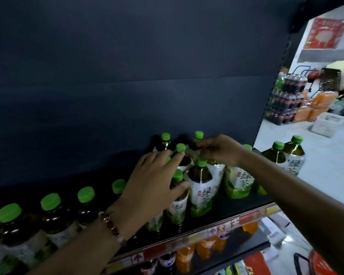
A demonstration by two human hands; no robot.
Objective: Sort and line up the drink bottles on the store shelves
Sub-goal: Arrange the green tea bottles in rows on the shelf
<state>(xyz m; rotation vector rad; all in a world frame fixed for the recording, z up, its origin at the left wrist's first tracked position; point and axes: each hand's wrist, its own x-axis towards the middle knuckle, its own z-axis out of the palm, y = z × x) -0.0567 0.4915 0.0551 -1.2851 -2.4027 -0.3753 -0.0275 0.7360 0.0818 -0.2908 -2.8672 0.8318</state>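
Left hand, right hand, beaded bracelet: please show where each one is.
left hand (153, 175), head view, back of the hand.
right hand (219, 148), head view, the knuckles.
beaded bracelet (112, 228), head view, beads on the wrist.

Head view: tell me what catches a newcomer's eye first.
Bright green caps stand out: green tea bottles crowd the dark shelf, a row running to the lower left. At centre the left hand spreads over the cluster, while the right hand pinches a back bottle's neck. Orange soda bottles glow on the shelf below.

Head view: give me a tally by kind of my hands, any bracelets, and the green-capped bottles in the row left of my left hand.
Hands: 2, left hand and right hand
Beaded bracelet: 1
Green-capped bottles left of the left hand: 4
Total: 7
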